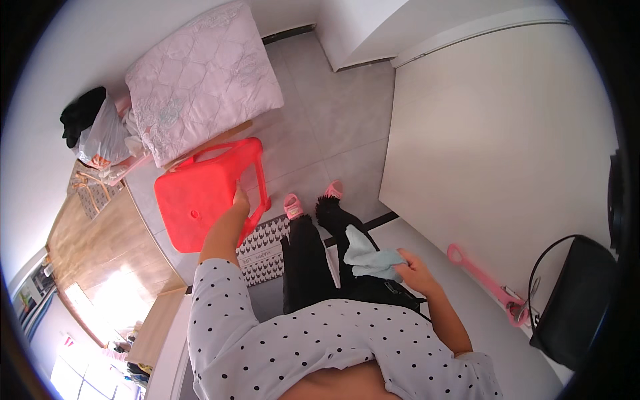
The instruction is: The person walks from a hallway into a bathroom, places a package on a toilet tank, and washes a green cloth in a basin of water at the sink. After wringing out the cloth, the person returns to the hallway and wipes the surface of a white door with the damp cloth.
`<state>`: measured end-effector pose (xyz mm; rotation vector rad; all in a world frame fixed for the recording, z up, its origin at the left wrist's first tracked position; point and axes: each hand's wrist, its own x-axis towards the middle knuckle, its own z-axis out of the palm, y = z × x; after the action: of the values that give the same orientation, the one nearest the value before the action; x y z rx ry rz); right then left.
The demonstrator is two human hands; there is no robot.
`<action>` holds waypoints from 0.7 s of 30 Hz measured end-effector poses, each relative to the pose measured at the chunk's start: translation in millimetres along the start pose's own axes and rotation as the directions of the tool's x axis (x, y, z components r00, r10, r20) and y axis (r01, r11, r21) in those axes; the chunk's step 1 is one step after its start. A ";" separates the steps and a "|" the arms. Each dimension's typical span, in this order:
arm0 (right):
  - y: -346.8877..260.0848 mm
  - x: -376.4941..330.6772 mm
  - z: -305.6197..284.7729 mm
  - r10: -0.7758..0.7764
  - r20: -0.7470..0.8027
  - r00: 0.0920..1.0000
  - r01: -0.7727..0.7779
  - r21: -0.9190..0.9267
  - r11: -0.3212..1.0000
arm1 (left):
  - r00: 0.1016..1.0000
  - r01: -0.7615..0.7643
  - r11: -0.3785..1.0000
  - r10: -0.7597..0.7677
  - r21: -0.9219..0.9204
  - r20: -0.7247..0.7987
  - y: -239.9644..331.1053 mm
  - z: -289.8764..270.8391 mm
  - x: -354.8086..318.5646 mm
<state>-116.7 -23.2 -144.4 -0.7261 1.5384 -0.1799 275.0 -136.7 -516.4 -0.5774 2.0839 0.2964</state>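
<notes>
A red plastic stool (pixel 193 203) is tilted at my left, its seat toward me and its legs pointing away. My left hand (pixel 241 199) grips the stool at the edge of its seat; some of the fingers are hidden behind it. In my right hand (pixel 417 272), in front of my right thigh, a crumpled light blue cloth (pixel 371 257) is bunched between the fingers and hangs out to the left. The cloth is apart from the stool.
A folded pink quilt (pixel 207 80) lies beyond the stool, beside a white plastic bag (pixel 107 137). A patterned mat (pixel 263 257) is by my feet. At right stand a pale door (pixel 500 127), a long pink plastic piece (pixel 483 281) and a black bag (pixel 577 300).
</notes>
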 end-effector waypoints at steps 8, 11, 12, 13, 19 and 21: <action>13.8 10.4 -86.5 -0.081 -0.271 0.959 0.101 0.061 0.993 | 0.997 -0.021 0.999 0.019 -0.039 -0.072 9.6 -122.6 46.8; 18.3 12.1 -109.4 -0.081 -0.298 0.951 0.096 0.036 0.995 | 0.993 -0.050 0.997 0.044 -0.055 -0.114 23.6 -176.8 73.8; 18.9 12.6 -116.5 -0.071 -0.306 0.949 0.083 0.029 0.996 | 0.990 -0.066 0.996 0.059 -0.052 -0.127 30.5 -195.6 84.6; 23.8 12.6 -123.6 -0.052 -0.319 0.946 0.065 0.029 0.997 | 0.987 -0.081 0.995 0.072 -0.055 -0.142 37.5 -211.3 93.2; 44.7 9.8 -151.0 -0.015 -0.403 0.915 0.055 0.089 0.994 | 0.962 -0.184 0.982 0.173 -0.032 -0.212 87.8 -308.7 151.6; 50.1 8.9 -157.2 -0.045 -0.428 0.903 0.089 0.084 0.992 | 0.951 -0.219 0.975 0.207 -0.029 -0.229 106.3 -337.2 169.4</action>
<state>-280.7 -38.0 -158.4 -0.6874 1.9044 -0.4929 -102.3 -235.6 -475.7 -0.4332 2.3692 0.4300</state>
